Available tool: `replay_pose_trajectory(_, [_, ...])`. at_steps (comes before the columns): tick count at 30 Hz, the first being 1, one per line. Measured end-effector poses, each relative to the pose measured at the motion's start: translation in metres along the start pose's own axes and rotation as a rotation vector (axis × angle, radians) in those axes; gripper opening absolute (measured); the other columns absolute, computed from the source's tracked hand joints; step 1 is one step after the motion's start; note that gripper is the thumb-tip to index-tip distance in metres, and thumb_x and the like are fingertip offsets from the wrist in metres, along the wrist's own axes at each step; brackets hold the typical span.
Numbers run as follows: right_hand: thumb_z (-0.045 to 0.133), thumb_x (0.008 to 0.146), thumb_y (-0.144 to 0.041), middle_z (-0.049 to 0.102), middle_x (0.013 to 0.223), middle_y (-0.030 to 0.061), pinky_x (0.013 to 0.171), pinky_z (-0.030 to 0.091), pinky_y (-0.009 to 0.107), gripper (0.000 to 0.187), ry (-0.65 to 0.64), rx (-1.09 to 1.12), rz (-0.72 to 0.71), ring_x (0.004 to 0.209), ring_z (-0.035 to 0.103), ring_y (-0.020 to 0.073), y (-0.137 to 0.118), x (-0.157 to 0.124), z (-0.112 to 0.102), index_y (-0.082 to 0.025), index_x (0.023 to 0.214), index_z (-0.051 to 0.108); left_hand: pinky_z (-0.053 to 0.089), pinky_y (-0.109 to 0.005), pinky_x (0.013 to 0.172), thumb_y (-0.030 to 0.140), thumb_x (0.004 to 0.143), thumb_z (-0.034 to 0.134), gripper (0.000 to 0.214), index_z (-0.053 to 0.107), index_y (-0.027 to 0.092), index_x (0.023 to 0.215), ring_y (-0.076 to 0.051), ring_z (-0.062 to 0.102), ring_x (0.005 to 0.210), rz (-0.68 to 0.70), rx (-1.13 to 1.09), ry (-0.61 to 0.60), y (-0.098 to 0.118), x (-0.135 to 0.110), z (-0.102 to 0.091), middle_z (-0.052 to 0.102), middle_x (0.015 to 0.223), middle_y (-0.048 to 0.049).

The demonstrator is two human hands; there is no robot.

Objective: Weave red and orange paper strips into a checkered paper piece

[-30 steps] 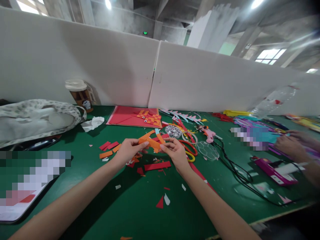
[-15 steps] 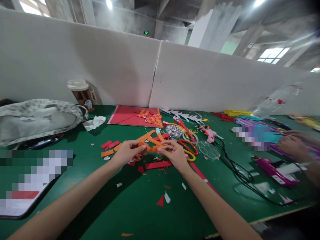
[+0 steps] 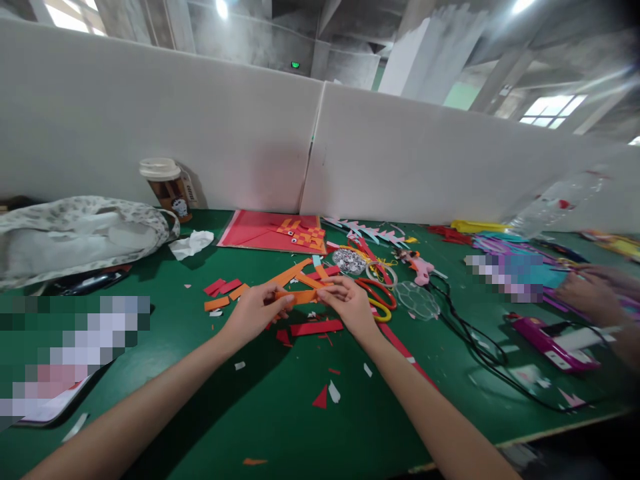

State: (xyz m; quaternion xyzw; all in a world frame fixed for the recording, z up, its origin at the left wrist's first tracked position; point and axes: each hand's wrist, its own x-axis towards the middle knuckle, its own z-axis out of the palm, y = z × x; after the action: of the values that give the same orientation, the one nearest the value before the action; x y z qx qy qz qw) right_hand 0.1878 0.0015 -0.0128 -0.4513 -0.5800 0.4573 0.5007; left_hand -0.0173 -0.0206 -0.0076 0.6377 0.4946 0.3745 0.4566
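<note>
My left hand and my right hand meet over the green table, both pinched on the same orange paper strip, one at each end. The strip lies level just above a litter of red and orange paper scraps. A longer red strip lies on the table right under my hands. Scissors with red and yellow handles lie just right of my right hand.
A red sheet with an orange woven piece lies at the back. A lidded coffee cup and a pale cloth bag are at left. A pink glue gun, black cable and another person's hand are at right.
The orange strip, held slanted a second ago, now lies level between my fingers. Both hands stayed in nearly the same spot; the view shifted slightly.
</note>
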Motion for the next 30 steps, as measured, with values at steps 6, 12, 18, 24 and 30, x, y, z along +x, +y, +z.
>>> replay_pose_trajectory(6, [0.071,0.065,-0.034,0.069,0.07,0.0024,0.069,0.055,0.034,0.031,0.035,0.028,-0.019,0.066,0.068,0.0192,-0.001,0.0,-0.002,-0.018,0.088,0.057,0.045,-0.025,0.054,0.05,0.083,0.041,0.038,0.057,0.018,0.071,-0.014,0.059,0.054,0.057,0.264,0.091,-0.002,-0.017,0.002,0.065,0.065,-0.0002])
replay_pose_trajectory(12, [0.071,0.066,-0.037,0.067,0.073,0.002,0.067,0.054,0.03,0.028,0.299,0.052,-0.092,0.064,0.067,0.017,0.0,0.009,-0.013,-0.017,0.083,0.06,0.046,-0.031,0.076,0.037,0.086,0.045,0.022,0.061,0.023,0.093,-0.018,0.058,0.092,0.333,0.674,0.215,-0.012,-0.03,0.007,0.065,0.096,-0.0024])
replay_pose_trajectory(18, [0.064,0.07,-0.045,0.066,0.069,0.0042,0.06,0.05,0.031,0.028,0.022,-0.377,-0.094,0.061,0.063,0.0182,0.0,0.007,-0.01,-0.017,0.074,0.064,0.043,-0.039,0.088,0.035,0.084,0.051,0.024,0.062,0.024,0.102,-0.021,0.055,0.101,0.581,0.852,0.035,-0.018,-0.025,0.025,0.064,0.106,-0.003])
replay_pose_trajectory(24, [0.052,0.081,-0.036,0.065,0.084,0.0055,0.074,0.046,0.033,0.019,0.132,-0.829,-0.372,0.081,0.06,0.0204,0.0,0.004,-0.01,-0.019,0.079,0.062,0.046,-0.033,0.077,0.026,0.089,0.044,0.023,0.065,0.018,0.087,-0.017,0.06,0.08,0.668,0.919,0.07,-0.021,-0.024,0.023,0.067,0.081,-0.0031])
replay_pose_trajectory(30, [0.054,0.078,-0.025,0.064,0.1,0.0076,0.081,0.044,0.037,0.023,0.106,-1.052,-0.333,0.097,0.055,0.0256,0.01,0.009,-0.014,-0.019,0.099,0.059,0.047,-0.029,0.069,0.021,0.088,0.043,0.021,0.062,0.017,0.08,-0.015,0.059,0.071,0.727,1.002,0.064,-0.022,-0.025,0.015,0.064,0.071,-0.0017])
